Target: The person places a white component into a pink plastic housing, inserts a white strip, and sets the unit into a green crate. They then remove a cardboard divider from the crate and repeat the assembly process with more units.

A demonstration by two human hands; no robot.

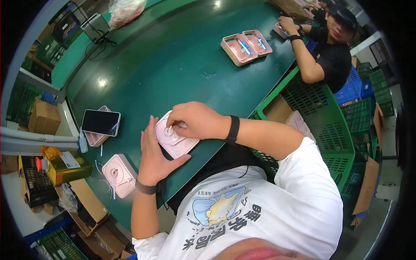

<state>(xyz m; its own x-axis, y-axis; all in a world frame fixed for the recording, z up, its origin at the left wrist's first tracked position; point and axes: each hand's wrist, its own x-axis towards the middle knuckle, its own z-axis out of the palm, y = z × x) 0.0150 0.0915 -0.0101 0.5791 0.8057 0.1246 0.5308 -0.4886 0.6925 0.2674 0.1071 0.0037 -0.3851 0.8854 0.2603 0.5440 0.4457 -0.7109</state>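
A flat pink housing (179, 150), with a round disc area and small round buttons like a disc player, rests on the green table in front of me. My left hand (154, 159) grips its left side, the fingers straight along the edge and the thumb at the near corner. My right hand (197, 121) is over the far right part, with its fingers pinched at the disc's middle. A small white piece (169, 129) shows at those fingertips, but its kind is unclear. Another pink housing (119, 175) lies left of my left wrist, with thin white strands beside it.
A phone (101, 122) lies on a pink case at the left. Two joined pink trays (246, 47) with blue parts sit farther off. A green crate (318, 117) stands at the right table edge. A co-worker (331, 47) sits beyond it. A gold can (69, 167) is at the left.
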